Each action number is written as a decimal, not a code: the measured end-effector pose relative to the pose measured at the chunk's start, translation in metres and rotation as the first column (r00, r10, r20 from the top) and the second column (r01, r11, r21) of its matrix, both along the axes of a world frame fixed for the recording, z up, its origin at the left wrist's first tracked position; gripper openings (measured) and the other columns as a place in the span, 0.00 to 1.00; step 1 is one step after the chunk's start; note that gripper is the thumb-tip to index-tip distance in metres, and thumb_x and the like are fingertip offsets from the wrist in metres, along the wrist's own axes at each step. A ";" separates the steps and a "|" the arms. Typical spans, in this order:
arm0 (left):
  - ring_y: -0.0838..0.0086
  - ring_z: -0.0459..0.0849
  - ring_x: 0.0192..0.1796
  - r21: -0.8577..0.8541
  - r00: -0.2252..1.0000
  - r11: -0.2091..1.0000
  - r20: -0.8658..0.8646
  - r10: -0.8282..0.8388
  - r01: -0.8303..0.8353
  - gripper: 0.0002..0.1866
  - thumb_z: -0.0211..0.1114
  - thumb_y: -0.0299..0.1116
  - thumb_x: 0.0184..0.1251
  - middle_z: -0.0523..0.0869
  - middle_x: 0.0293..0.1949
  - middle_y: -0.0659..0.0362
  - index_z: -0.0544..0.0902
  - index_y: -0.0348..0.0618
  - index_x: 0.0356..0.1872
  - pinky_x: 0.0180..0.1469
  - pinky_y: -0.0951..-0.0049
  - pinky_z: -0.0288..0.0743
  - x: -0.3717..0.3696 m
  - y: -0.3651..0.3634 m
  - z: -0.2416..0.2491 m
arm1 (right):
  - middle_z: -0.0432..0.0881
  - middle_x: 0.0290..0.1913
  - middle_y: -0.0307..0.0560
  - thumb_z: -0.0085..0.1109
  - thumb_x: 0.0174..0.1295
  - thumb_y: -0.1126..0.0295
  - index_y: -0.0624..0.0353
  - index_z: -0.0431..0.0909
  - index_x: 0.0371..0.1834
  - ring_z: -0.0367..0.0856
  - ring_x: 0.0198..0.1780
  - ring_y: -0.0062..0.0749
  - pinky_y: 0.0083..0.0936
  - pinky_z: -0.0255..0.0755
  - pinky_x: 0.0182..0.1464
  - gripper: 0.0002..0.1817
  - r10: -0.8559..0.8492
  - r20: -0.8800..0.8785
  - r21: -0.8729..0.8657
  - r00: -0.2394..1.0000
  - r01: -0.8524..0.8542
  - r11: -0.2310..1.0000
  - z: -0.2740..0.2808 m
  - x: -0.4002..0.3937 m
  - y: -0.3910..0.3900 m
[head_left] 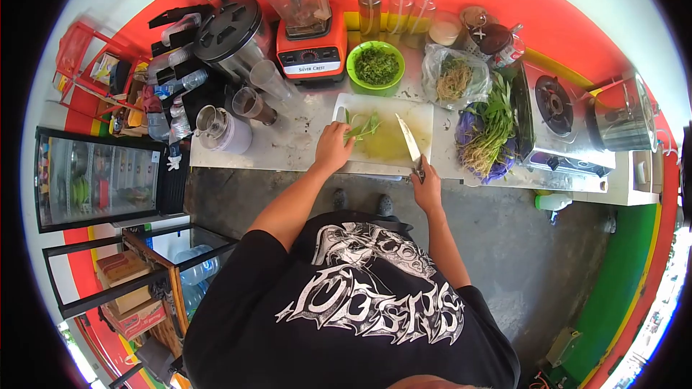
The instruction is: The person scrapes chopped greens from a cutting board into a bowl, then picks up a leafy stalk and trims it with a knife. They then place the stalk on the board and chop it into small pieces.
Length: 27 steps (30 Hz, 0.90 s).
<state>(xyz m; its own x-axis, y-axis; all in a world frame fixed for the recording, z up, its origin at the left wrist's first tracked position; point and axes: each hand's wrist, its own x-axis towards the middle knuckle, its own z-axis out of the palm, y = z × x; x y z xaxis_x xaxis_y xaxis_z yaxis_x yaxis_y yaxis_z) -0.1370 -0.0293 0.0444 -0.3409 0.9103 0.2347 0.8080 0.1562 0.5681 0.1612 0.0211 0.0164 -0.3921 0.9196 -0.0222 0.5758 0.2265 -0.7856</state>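
A white cutting board (414,112) lies on the steel counter in front of me. My left hand (333,145) rests on the board's left part and pinches a small bunch of green leaves (362,127). My right hand (428,189) grips the handle of a knife (409,139) whose blade points away from me across the board, a little right of the leaves. The blade is not touching the leaves.
A green bowl of chopped greens (375,66) stands behind the board. To the right are a plastic bag of roots (454,79), a pile of leafy stalks (490,130) and a gas stove (559,112). A blender (306,18), cups and a jug (220,130) fill the left.
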 end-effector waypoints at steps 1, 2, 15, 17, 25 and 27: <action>0.55 0.80 0.53 -0.056 0.999 0.998 0.020 -0.030 0.031 0.13 0.71 0.31 0.64 0.82 0.48 0.53 0.81 0.42 0.47 0.56 0.56 0.75 0.003 -0.002 0.006 | 0.81 0.50 0.66 0.65 0.60 0.77 0.65 0.67 0.75 0.81 0.51 0.63 0.47 0.75 0.53 0.36 0.006 0.003 0.005 1.000 -0.006 1.000 0.002 0.000 0.000; 0.55 0.80 0.54 -0.109 0.997 0.992 0.042 -0.057 0.062 0.15 0.72 0.33 0.64 0.83 0.48 0.54 0.81 0.41 0.48 0.57 0.57 0.75 0.005 -0.002 0.012 | 0.81 0.51 0.66 0.65 0.61 0.76 0.64 0.67 0.75 0.81 0.51 0.62 0.46 0.75 0.55 0.36 0.005 0.012 -0.013 1.000 -0.005 1.000 0.003 0.000 0.000; 0.59 0.85 0.38 -0.059 0.987 0.997 0.153 -0.041 0.051 0.07 0.72 0.32 0.65 0.87 0.34 0.52 0.88 0.39 0.37 0.42 0.60 0.78 0.018 0.030 0.021 | 0.82 0.49 0.66 0.65 0.61 0.76 0.65 0.68 0.74 0.82 0.49 0.60 0.45 0.75 0.53 0.35 0.009 0.024 0.010 1.000 -0.009 1.000 0.002 -0.001 -0.001; 0.64 0.87 0.36 0.077 0.921 0.988 0.360 -0.150 0.131 0.08 0.71 0.32 0.67 0.90 0.36 0.52 0.89 0.37 0.40 0.41 0.66 0.79 0.027 0.039 0.026 | 0.82 0.46 0.65 0.66 0.61 0.75 0.66 0.68 0.73 0.82 0.47 0.59 0.45 0.75 0.51 0.35 -0.006 0.006 -0.004 1.000 0.006 1.000 0.002 0.000 0.000; 0.73 0.87 0.34 0.139 0.759 0.987 0.635 -0.147 0.075 0.10 0.72 0.33 0.68 0.91 0.33 0.54 0.90 0.34 0.39 0.39 0.71 0.78 0.078 0.046 -0.001 | 0.82 0.30 0.59 0.62 0.68 0.69 0.72 0.76 0.64 0.83 0.33 0.48 0.40 0.74 0.39 0.24 -0.119 0.018 -0.032 0.993 0.119 0.992 0.022 -0.001 0.004; 0.66 0.89 0.32 -0.042 0.817 0.996 0.570 0.088 -0.078 0.11 0.70 0.36 0.67 0.91 0.30 0.51 0.90 0.36 0.37 0.38 0.68 0.79 0.083 0.042 -0.019 | 0.83 0.28 0.56 0.59 0.71 0.67 0.71 0.78 0.61 0.82 0.28 0.45 0.39 0.74 0.36 0.21 -0.159 -0.128 -0.117 0.979 0.144 0.983 0.025 -0.007 0.001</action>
